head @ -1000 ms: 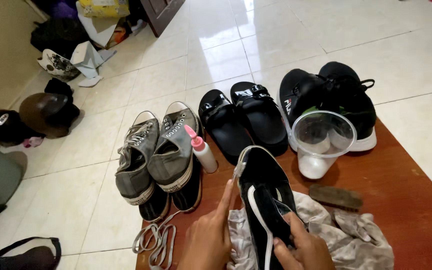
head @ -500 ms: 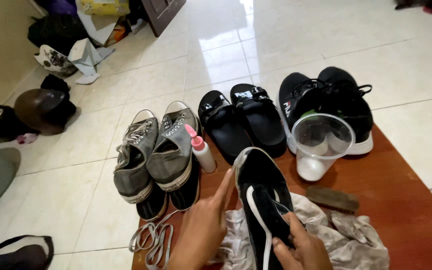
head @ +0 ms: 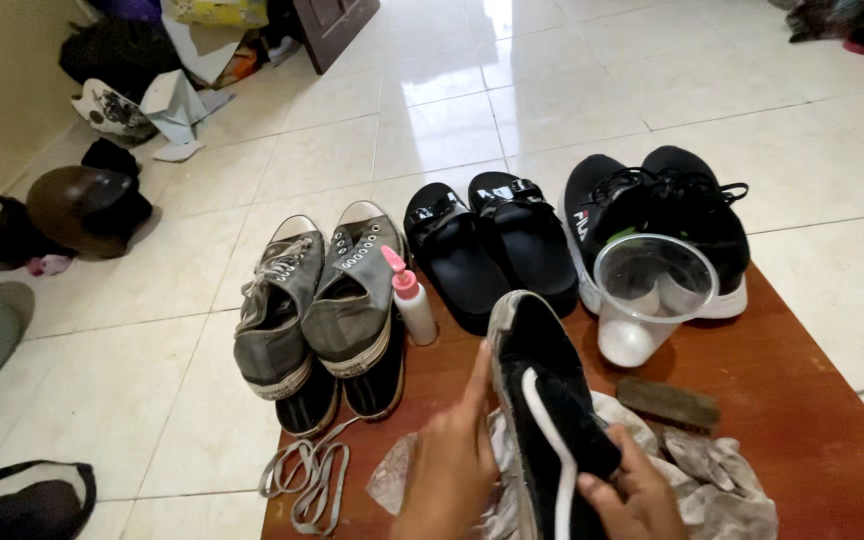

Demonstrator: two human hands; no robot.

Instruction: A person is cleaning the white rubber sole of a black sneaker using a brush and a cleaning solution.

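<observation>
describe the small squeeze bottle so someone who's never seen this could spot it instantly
Start at the reddish-brown wooden board on the tiled floor, then go to its far left corner, beside the grey sneakers. The small bottle stands there between those sneakers and the black slides. It is the only white thing with a pink nozzle cap.

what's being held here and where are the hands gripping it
Black shoe: left hand flat against its side, right hand gripping the near end.
</observation>
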